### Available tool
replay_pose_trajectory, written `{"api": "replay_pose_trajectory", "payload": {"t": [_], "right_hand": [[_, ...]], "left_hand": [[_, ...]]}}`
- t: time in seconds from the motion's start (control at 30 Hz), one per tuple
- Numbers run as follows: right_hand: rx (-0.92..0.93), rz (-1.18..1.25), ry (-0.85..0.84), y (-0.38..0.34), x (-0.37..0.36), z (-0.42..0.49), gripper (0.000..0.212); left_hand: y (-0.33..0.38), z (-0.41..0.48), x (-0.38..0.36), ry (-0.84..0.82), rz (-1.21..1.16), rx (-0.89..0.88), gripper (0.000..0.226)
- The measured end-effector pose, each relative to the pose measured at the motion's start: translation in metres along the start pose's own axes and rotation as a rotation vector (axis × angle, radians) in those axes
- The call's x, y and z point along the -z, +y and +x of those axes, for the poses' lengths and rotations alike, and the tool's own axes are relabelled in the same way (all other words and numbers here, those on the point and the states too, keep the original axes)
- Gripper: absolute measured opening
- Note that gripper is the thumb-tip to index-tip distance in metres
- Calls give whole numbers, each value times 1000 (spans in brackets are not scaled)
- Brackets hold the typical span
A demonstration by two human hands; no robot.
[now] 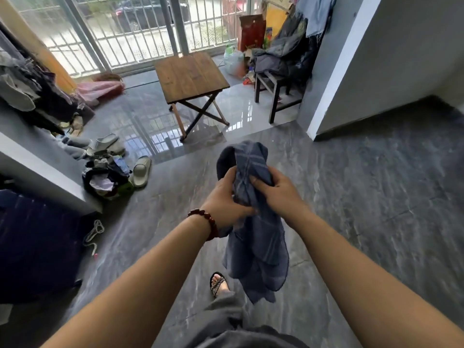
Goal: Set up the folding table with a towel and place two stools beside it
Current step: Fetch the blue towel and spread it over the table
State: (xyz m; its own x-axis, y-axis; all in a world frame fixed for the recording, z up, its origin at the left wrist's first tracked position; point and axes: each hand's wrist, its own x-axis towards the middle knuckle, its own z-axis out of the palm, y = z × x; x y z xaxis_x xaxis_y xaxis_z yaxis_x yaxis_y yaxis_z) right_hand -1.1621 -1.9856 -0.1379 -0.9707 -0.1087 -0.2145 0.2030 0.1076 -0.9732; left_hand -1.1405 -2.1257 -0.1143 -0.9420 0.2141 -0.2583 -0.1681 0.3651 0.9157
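The left hand [227,197] and right hand [278,194] both curl round a crumpled blue-grey checked cloth towel [258,242], held above the grey floor [376,197]. Well ahead, the brown wooden folding desk [190,74] stands opened; right of it, what seems a dark wooden stool [274,101] carries heaped clothes [283,54].

That towel [254,222]: thin blue-grey woven cloth, matt and softly crumpled. At twelve o'clock the folding table [190,74] shows brown wood planks with a dull grain. The floor [376,197] is grey veined tile, polished glossy, mirroring the window bars.
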Motion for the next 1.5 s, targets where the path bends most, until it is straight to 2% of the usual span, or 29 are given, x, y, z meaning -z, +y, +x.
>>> {"api": "replay_pose_trajectory", "payload": {"t": [0.1, 0.17, 0.27, 0.37, 0.5, 0.67, 0.83, 0.9, 1.07, 1.23, 1.3, 1.37, 1.5], "right_hand": [[2, -60, -59, -18, -14, 44, 13], [13, -103, -81, -28, -26, 71, 17], [13, -141, -99, -39, -45, 107, 25], [14, -182, -108, -48, -58, 135, 28], [-12, -149, -91, -59, -66, 176, 30], [2, -92, -100, -69, -72, 243, 43], [32, -134, -63, -83, -64, 335, 14], [36, -113, -57, -93, -57, 375, 9], [12, -12, -17, -127, -38, 463, 16], [-8, 4, -91, -141, -27, 523, 19], [-32, -41, -139, -142, -29, 541, 28], [-35, -145, -117, -142, -32, 561, 33], [0, -202, -30, -147, -37, 602, 9]], "left_hand": [[-1, 38, 32, 41, 74, 35, 66], [-3, 60, 50, 54, 83, 31, 52], [-7, 89, 76, 107, 232, 35, 27], [-10, 115, 96, 169, 361, 54, 18], [-11, 147, 125, 237, 367, 46, 18], [-7, 201, 160, 366, 336, 16, 15], [2, 281, 200, 451, 296, 37, 26], [11, 318, 215, 455, 309, 28, 27], [40, 402, 243, 412, 271, -25, 11], [54, 463, 253, 510, 221, 8, 13], [55, 485, 259, 509, 205, 45, 16], [53, 506, 267, 466, 222, 52, 16], [48, 549, 289, 413, 221, 46, 20]]}}
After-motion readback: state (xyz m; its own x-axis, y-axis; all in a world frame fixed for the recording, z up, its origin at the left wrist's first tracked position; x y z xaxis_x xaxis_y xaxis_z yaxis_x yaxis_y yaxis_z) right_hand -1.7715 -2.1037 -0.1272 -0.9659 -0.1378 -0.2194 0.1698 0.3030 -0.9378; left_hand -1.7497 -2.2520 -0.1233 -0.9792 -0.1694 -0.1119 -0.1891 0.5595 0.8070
